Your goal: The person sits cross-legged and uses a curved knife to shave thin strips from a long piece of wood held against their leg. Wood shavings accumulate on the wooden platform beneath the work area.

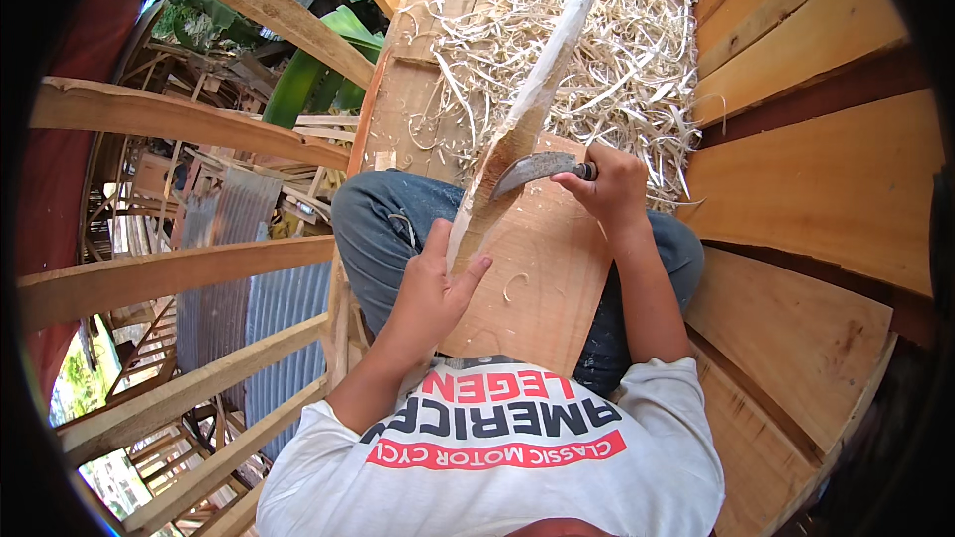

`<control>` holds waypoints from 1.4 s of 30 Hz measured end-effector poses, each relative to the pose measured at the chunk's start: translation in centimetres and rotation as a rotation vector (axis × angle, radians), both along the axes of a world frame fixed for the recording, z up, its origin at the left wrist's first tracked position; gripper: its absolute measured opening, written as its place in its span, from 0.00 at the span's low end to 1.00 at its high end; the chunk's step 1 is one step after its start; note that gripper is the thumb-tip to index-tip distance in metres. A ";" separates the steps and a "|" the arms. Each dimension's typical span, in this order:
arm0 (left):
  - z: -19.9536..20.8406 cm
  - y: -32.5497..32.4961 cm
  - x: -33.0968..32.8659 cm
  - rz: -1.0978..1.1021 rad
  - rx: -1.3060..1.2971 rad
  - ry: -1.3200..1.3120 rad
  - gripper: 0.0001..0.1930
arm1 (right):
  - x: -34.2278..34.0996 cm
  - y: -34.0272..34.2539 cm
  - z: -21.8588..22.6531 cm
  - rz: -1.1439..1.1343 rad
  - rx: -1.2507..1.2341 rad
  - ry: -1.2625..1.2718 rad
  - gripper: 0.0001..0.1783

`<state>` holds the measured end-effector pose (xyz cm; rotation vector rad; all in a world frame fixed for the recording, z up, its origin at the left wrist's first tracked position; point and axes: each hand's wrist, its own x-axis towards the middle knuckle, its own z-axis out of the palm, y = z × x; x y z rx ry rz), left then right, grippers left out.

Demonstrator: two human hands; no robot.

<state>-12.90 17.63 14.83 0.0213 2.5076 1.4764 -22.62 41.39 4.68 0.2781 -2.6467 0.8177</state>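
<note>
A long pale wooden stick [547, 80] slants from my lap up past the far edge of the view, its near part carved and browner. My left hand [435, 288] is closed around its near end. My right hand [615, 187] grips the handle of a curved knife [534, 171], most of the handle hidden in the fist. The knife's blade lies across the stick's carved part, its tip hooked toward the left. Under the stick, a flat wooden board [542, 278] rests across my lap, with a curled shaving on it.
A thick heap of wood shavings [617, 70] covers the plank floor [413, 104] ahead of me. Wooden rails [189, 124] run along the left side, with corrugated metal sheets [288, 308] below and beyond them. A plank wall [806, 189] stands close on the right.
</note>
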 end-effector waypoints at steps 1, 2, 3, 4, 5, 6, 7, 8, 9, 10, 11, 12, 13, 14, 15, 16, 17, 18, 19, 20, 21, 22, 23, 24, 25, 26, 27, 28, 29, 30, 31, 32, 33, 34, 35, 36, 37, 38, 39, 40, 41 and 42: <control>0.0 0.1 0.1 -0.026 -0.036 0.044 0.18 | -0.1 0.2 0.2 -0.012 -0.004 0.027 0.40; 0.1 0.2 0.1 -0.034 -0.034 0.032 0.18 | -0.1 0.5 0.5 -0.024 -0.008 0.053 0.41; 0.4 0.3 0.0 -0.042 -0.033 0.019 0.18 | -0.2 0.7 0.6 -0.035 -0.013 0.080 0.41; 0.5 0.5 0.0 -0.051 -0.028 0.008 0.18 | -0.4 1.2 0.6 -0.066 0.034 0.084 0.42; 0.4 0.6 0.1 -0.054 -0.022 0.011 0.18 | -0.5 1.6 0.4 -0.080 0.036 0.096 0.42; 0.2 0.6 0.2 -0.056 -0.017 0.014 0.19 | -0.5 1.8 0.2 -0.093 0.037 0.107 0.42; 0.0 0.7 0.3 -0.058 -0.009 0.018 0.19 | -0.6 2.0 0.0 -0.106 0.041 0.120 0.42; 0.0 0.8 0.4 -0.063 0.004 0.012 0.19 | -0.7 2.0 0.1 -0.114 0.026 0.190 0.42; 0.2 0.9 0.5 -0.067 0.016 0.006 0.19 | -0.8 2.4 0.0 -0.138 0.032 0.174 0.42; 0.4 1.0 0.5 -0.071 0.027 0.003 0.20 | -1.1 2.9 -0.1 -0.163 0.037 0.161 0.42; 0.6 1.1 0.4 -0.061 0.032 -0.028 0.19 | -1.2 3.2 -0.1 -0.186 0.041 0.148 0.42; 0.8 1.2 0.4 -0.050 0.036 -0.059 0.18 | -1.1 3.3 -0.1 -0.191 0.022 0.168 0.41; 0.9 1.3 0.4 -0.041 0.043 -0.089 0.17 | -1.1 3.3 -0.2 -0.195 0.024 0.158 0.41; 0.9 1.3 0.5 -0.041 0.037 -0.104 0.17 | -1.1 3.3 -0.4 -0.200 0.026 0.149 0.42; 1.0 1.3 0.5 -0.041 0.032 -0.119 0.17 | -1.1 3.3 -0.4 -0.205 0.027 0.139 0.42; 1.0 1.2 0.7 -0.038 0.024 -0.135 0.17 | -1.2 3.3 -0.4 -0.275 -0.038 0.113 0.42; 0.9 1.2 0.9 -0.059 0.027 -0.159 0.17 | -1.5 3.6 -0.2 -0.346 -0.104 0.085 0.43; 0.7 1.2 1.3 -0.079 0.030 -0.184 0.16 | -1.9 4.1 -0.2 -0.416 -0.169 0.057 0.43; 0.5 1.4 1.8 -0.095 0.035 -0.208 0.16 | -2.6 5.9 -0.6 -0.528 -0.240 -0.024 0.44; 0.5 1.5 2.1 -0.149 0.034 -0.267 0.17 | -3.2 8.4 -0.8 -0.654 -0.312 -0.100 0.45; 0.4 1.8 2.4 -0.204 0.031 -0.324 0.17 | -3.6 10.1 -0.8 -0.675 -0.364 -0.114 0.45; 0.2 1.8 2.7 -0.255 0.027 -0.386 0.18 | -3.7 10.8 -0.5 -0.692 -0.417 -0.134 0.45; -0.1 1.4 2.7 -0.214 0.040 -0.336 0.19 | -3.7 11.2 -0.4 -0.709 -0.469 -0.154 0.45; -0.3 0.7 2.5 -0.172 0.053 -0.287 0.19 | -3.5 10.7 -0.9 -0.665 -0.461 -0.178 0.43; -0.9 0.3 2.2 -0.134 0.073 -0.233 0.20 | -3.0 9.9 -1.1 -0.614 -0.441 -0.180 0.43; -1.5 0.1 1.6 -0.081 0.166 -0.071 0.20 | -2.6 8.9 -1.5 -0.556 -0.429 -0.183 0.42; -1.2 -0.3 1.1 -0.052 0.236 -0.205 0.20 | -2.3 8.0 -1.7 -0.497 -0.416 -0.186 0.41; -0.1 -0.8 0.3 -0.024 0.298 -0.339 0.19 | -2.0 6.8 -1.3 -0.450 -0.412 -0.187 0.41; 0.6 -1.4 -0.4 0.005 0.360 -0.474 0.18 | -2.0 5.9 -0.8 -0.403 -0.408 -0.188 0.40; 0.0 -2.0 -0.8 -0.022 0.450 -0.519 0.16 | -2.3 5.4 -0.7 -0.377 -0.370 -0.170 0.38; -0.5 -2.6 -0.9 -0.031 0.529 -0.559 0.15 | -2.4 5.3 -0.7 -0.349 -0.380 -0.162 0.38; -0.9 -3.3 -1.0 -0.041 0.608 -0.600 0.13 | -2.5 5.2 -1.0 -0.321 -0.390 -0.153 0.37; -1.0 -3.6 -1.0 -0.053 0.687 -0.641 0.13 | -2.6 5.1 -1.3 -0.295 -0.399 -0.143 0.37; -1.2 -3.5 -1.0 -0.042 0.700 -0.646 0.12 | -2.5 5.0 -1.5 -0.251 -0.395 -0.078 0.36; -1.3 -3.5 -0.9 -0.031 0.712 -0.651 0.12 | -2.3 5.0 -1.4 -0.213 -0.396 -0.070 0.36; -1.3 -3.4 -1.0 -0.020 0.724 -0.655 0.12 | -2.1 5.0 -1.3 -0.175 -0.397 -0.062 0.36; -1.4 -3.3 -1.1 -0.043 0.681 -0.651 0.11 | -1.8 4.7 -1.1 -0.135 -0.397 -0.056 0.36; -1.3 -3.2 -1.1 -0.061 0.634 -0.649 0.11 | -1.4 4.0 -0.3 -0.120 -0.380 -0.030 0.36; -1.1 -3.1 -1.1 -0.079 0.587 -0.646 0.10 | -1.1 3.2 0.3 -0.092 -0.343 -0.043 0.36; -0.8 -2.8 -1.2 -0.086 0.550 -0.622 0.10 | -0.8 2.6 0.9 -0.068 -0.304 -0.054 0.36; -0.4 -2.5 -1.1 -0.092 0.513 -0.598 0.11 | -0.5 1.9 1.2 -0.042 -0.266 -0.067 0.36; -0.3 -2.1 -1.1 -0.097 0.476 -0.575 0.11 | -0.3 1.2 1.3 -0.020 -0.210 -0.076 0.37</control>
